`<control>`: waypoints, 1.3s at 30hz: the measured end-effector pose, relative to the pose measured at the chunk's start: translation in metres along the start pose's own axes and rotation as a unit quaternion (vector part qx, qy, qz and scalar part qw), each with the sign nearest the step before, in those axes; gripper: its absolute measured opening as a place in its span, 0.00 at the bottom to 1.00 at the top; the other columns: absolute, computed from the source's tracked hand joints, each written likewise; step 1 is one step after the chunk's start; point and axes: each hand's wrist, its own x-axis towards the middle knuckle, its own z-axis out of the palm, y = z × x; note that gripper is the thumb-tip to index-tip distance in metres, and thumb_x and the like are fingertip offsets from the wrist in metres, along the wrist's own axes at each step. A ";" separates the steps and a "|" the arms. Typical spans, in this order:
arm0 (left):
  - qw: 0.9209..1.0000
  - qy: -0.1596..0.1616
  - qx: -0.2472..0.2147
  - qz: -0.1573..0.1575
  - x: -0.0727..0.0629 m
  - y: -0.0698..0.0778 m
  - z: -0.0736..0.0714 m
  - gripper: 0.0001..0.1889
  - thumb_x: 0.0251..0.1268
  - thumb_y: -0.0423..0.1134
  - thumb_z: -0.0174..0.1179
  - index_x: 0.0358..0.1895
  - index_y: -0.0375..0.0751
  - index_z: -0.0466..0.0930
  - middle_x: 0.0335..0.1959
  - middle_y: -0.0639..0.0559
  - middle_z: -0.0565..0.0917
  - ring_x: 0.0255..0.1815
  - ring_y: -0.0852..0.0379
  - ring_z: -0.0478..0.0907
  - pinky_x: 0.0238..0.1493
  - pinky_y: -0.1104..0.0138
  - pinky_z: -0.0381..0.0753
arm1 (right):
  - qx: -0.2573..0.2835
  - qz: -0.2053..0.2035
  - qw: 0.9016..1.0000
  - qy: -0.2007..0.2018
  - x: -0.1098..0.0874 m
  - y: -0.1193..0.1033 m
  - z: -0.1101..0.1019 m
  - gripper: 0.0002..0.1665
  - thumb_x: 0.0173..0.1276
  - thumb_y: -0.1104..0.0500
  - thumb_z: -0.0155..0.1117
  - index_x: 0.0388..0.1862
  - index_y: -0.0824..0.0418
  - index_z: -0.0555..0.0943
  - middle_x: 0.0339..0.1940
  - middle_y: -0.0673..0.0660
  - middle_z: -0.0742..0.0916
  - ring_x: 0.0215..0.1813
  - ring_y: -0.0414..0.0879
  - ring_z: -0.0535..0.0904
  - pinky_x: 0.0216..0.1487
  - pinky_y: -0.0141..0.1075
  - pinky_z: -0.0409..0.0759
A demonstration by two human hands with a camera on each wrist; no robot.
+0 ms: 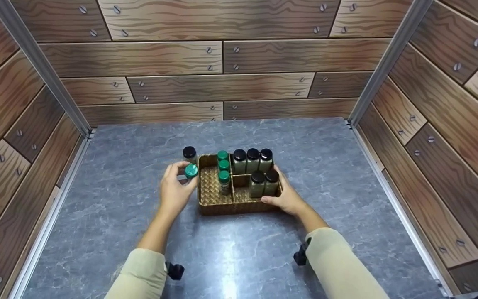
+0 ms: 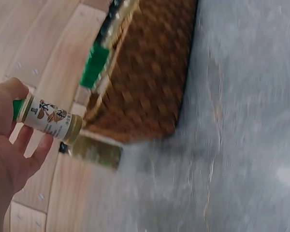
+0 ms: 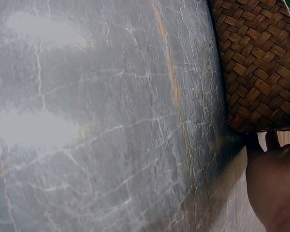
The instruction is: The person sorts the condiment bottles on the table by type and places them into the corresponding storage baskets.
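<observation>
My left hand (image 1: 174, 189) pinches a green-capped spice jar (image 2: 49, 117) with a white printed label, held just off the left side of a woven basket (image 1: 216, 209). In the left wrist view this jar is tilted, its base toward the basket. My right hand (image 1: 286, 197) grips the basket's right end, thumb at the front rim. Three green-capped jars (image 1: 224, 177) stand in a row in the left compartment. Several black-capped jars (image 1: 239, 156) fill the back right compartment, and two more black-capped jars (image 1: 257, 185) stand in the front right one.
Another black-capped jar (image 1: 189, 153) stands on the table outside the basket's back left corner, close behind my left hand. The grey marbled table (image 1: 131, 232) is bounded by wood-patterned walls (image 1: 222, 58) at the back and both sides.
</observation>
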 end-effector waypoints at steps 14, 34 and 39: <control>0.998 -0.060 0.007 0.025 -0.030 0.016 0.032 0.22 0.59 0.25 0.74 0.57 0.34 0.81 0.53 0.37 0.84 0.52 0.43 0.87 0.50 0.53 0.92 | 0.006 0.005 1.000 -0.001 -0.002 0.000 -0.001 0.79 0.58 0.52 0.88 0.93 0.46 0.41 0.92 0.68 0.52 0.91 0.71 0.50 0.89 0.69 0.44; 0.988 -0.126 0.083 0.028 -0.038 -0.004 0.073 0.22 0.64 0.30 0.75 0.58 0.38 0.79 0.53 0.41 0.78 0.54 0.45 0.83 0.60 0.53 0.86 | 0.023 -0.009 1.000 -0.001 -0.001 0.000 0.002 0.79 0.57 0.55 0.88 0.93 0.46 0.42 0.92 0.67 0.56 0.90 0.69 0.53 0.90 0.66 0.45; 0.985 -0.134 0.108 0.031 -0.038 -0.005 0.075 0.22 0.65 0.30 0.75 0.59 0.39 0.79 0.52 0.42 0.77 0.54 0.45 0.83 0.63 0.50 0.86 | 0.013 0.002 1.000 -0.001 0.000 0.000 0.002 0.78 0.57 0.53 0.88 0.93 0.43 0.42 0.92 0.67 0.54 0.91 0.70 0.52 0.89 0.68 0.44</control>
